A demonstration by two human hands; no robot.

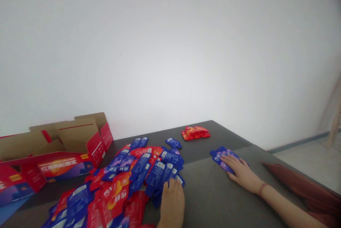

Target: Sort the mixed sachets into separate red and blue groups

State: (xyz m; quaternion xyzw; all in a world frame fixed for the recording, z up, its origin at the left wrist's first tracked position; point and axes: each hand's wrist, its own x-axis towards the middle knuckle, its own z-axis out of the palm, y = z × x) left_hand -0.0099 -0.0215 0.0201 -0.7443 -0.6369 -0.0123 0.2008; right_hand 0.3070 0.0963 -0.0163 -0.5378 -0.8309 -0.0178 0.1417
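Note:
A big heap of blue and red flat sachets [128, 178] covers the left half of the dark grey table [210, 196]. My left hand [172, 199] rests at the heap's right edge, fingers lying on blue sachets. My right hand [241, 171] lies flat, fingers spread, on a small stack of blue sachets [220, 155] set apart to the right. A small stack of red sachets [195, 133] sits farther back near the table's far edge.
An opened red and blue cardboard box [53, 157] with raised flaps stands at the left back. A white wall runs behind the table. A reddish-brown cloth [301, 185] lies along the table's right edge. Light floor shows at the right.

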